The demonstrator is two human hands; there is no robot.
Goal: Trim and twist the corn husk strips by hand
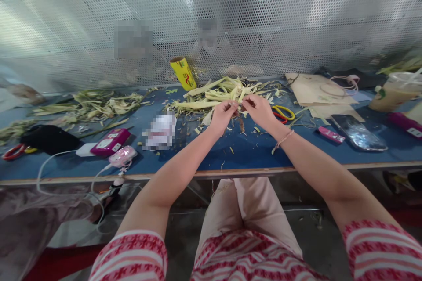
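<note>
The husks [227,89] lie at our grip and just beyond it, where our left hand [226,116] and right hand [259,109] pinch them at the near edge; which strip is too small to tell. Just right of the grip lie scissors [286,117]; beyond it to the left leans a yellow tube [184,73]. Scraps [231,150] litter the blue table [250,158] around our hands. Behind everything rises a perforated metal screen [237,13].
</note>
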